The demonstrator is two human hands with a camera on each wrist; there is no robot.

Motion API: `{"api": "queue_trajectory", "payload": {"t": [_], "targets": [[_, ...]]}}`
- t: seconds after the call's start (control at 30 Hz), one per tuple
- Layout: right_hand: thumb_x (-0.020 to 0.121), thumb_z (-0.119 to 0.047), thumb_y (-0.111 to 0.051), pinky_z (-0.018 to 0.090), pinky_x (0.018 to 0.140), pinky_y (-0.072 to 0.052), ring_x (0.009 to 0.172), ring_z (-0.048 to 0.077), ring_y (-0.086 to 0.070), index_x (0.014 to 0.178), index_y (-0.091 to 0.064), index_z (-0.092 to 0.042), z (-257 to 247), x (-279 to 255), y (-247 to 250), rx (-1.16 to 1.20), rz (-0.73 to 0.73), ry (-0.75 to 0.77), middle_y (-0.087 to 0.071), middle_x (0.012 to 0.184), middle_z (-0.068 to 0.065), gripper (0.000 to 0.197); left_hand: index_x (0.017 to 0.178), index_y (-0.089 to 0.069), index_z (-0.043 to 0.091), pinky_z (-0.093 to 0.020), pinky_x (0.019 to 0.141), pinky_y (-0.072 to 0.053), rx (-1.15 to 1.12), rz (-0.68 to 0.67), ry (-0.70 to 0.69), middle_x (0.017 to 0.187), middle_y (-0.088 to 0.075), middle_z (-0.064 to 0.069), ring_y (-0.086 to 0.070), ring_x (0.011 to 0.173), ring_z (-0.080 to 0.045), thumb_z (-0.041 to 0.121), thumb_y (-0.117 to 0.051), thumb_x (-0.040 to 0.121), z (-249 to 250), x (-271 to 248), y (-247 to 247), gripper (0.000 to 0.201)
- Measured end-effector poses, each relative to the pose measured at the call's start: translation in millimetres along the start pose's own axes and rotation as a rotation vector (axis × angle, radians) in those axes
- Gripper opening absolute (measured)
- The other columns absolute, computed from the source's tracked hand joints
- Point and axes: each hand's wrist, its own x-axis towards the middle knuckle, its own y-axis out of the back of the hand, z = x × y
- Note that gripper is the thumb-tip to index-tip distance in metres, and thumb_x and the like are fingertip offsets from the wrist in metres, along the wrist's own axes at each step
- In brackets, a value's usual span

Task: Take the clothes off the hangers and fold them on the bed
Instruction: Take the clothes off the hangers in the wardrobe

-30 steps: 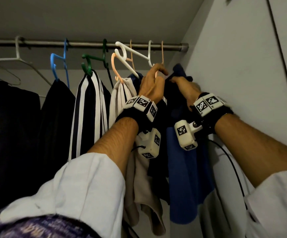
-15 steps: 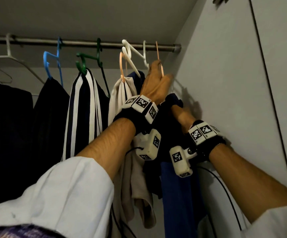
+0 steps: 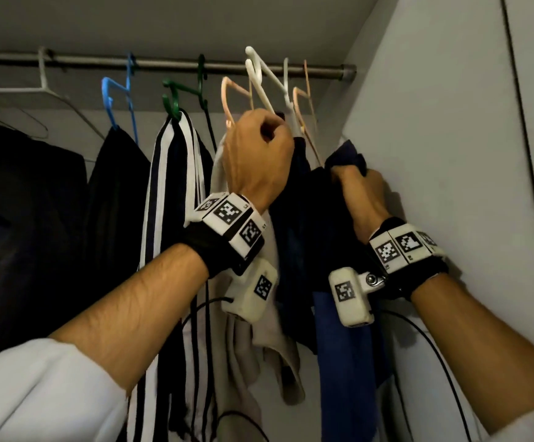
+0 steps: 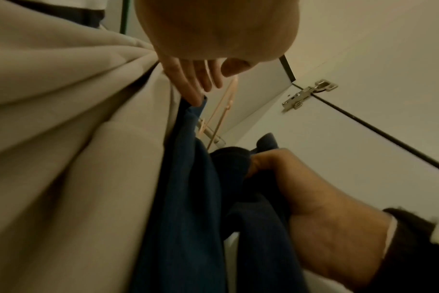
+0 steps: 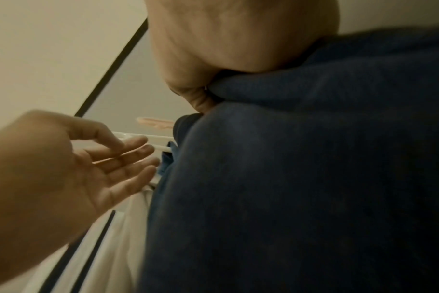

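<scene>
A dark blue garment (image 3: 339, 346) hangs at the right end of the closet rail (image 3: 163, 63), beside the side wall. My right hand (image 3: 358, 186) grips its bunched top edge (image 5: 301, 178) just below a bare peach hanger (image 3: 306, 74). My left hand (image 3: 259, 148) is raised next to a white hanger (image 3: 260, 81). In the right wrist view its fingers (image 5: 128, 156) are nearly straight and touch that hanger's bar. In the left wrist view its fingertips (image 4: 196, 97) meet the blue cloth's edge (image 4: 188, 198). A beige garment (image 4: 63, 138) hangs against my left wrist.
Left along the rail hang a navy garment with white stripes (image 3: 170, 218) on a green hanger (image 3: 171, 100), a black garment on a blue hanger (image 3: 109, 100) and more dark clothes. The closet's side wall (image 3: 434, 122) is close on the right. A door hinge (image 4: 311, 95) sits above.
My left hand has let go of the peach hanger and its fingers have loosened. My right hand keeps its grip on the blue garment, whose top now sits below the hanger.
</scene>
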Motion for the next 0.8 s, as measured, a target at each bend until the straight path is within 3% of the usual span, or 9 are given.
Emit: {"api": "queue_trajectory", "payload": {"t": [0.1,0.2,0.3,0.4,0.53,0.63,0.73,0.8], "targets": [[0.075,-0.034,-0.067,0.037,0.072,-0.056,0.086,0.032,-0.073,0.095,-0.070,-0.009,-5,-4,-8,0.024,-0.026,-0.011,-0.073,0.083,0.005,0.032,0.080,-0.072,0.012,-0.024,0.065,-0.048,-0.009,0.003,0.000,0.075,-0.067,0.003,-0.060,0.068,-0.008,0.021,-0.054,0.087,-2,-4,5,0.021],[0.077,-0.038,-0.067,0.044,0.086,-0.060,0.088,0.030,-0.072,0.090,-0.066,-0.017,-8,-8,-15,0.025,-0.061,-0.003,-0.075,0.090,0.005,0.025,0.087,-0.066,0.016,-0.037,0.072,-0.056,-0.046,0.049,0.118,0.082,-0.068,0.001,-0.064,0.077,-0.015,0.026,-0.058,0.082,-4,4,9,0.014],[0.073,-0.048,-0.070,0.049,0.090,-0.060,0.089,0.027,-0.075,0.100,-0.070,-0.018,-12,-10,-22,0.023,-0.133,-0.019,-0.078,0.093,0.004,0.040,0.105,-0.057,0.020,-0.045,0.080,-0.059,-0.087,0.021,0.241,0.095,-0.065,0.003,-0.066,0.090,-0.017,0.038,-0.065,0.075,1,18,13,0.036],[0.072,-0.052,-0.075,0.048,0.091,-0.060,0.086,0.025,-0.077,0.103,-0.074,-0.018,-16,-10,-30,0.008,-0.193,-0.019,-0.080,0.089,0.002,0.046,0.105,-0.048,0.023,-0.048,0.080,-0.061,-0.179,0.062,0.316,0.105,-0.059,0.002,-0.066,0.093,-0.017,0.040,-0.068,0.066,10,37,16,0.047],[0.079,-0.044,-0.077,0.045,0.092,-0.060,0.083,0.022,-0.077,0.098,-0.075,-0.019,-18,-11,-33,0.011,-0.228,-0.006,-0.080,0.086,0.000,0.031,0.118,-0.045,0.023,-0.051,0.086,-0.059,-0.227,0.095,0.469,0.116,-0.059,-0.002,-0.066,0.096,-0.019,0.054,-0.071,0.048,6,62,14,0.081],[0.083,-0.038,-0.077,0.043,0.095,-0.059,0.086,0.019,-0.077,0.101,-0.076,-0.023,-19,-13,-34,0.008,-0.285,0.016,-0.080,0.089,-0.002,0.023,0.129,-0.047,0.023,-0.046,0.084,-0.061,-0.274,0.015,0.386,0.109,-0.062,0.000,-0.068,0.094,-0.019,0.040,-0.080,0.059,1,65,8,0.079],[0.084,-0.035,-0.077,0.042,0.096,-0.059,0.090,0.018,-0.077,0.112,-0.076,-0.027,-15,-14,-37,0.005,-0.334,0.056,-0.080,0.095,-0.004,0.029,0.136,-0.054,0.026,-0.032,0.091,-0.056,-0.234,-0.061,0.298,0.115,-0.062,0.005,-0.064,0.105,-0.015,0.029,-0.077,0.072,-5,72,1,0.068],[0.083,-0.038,-0.077,0.042,0.097,-0.057,0.094,0.016,-0.075,0.116,-0.076,-0.031,-12,-11,-41,-0.047,-0.348,0.098,-0.079,0.099,-0.007,0.034,0.130,-0.062,0.030,-0.036,0.095,-0.056,-0.275,-0.116,0.304,0.109,-0.066,0.006,-0.065,0.103,-0.013,0.029,-0.074,0.071,-7,79,-3,0.060]]}}
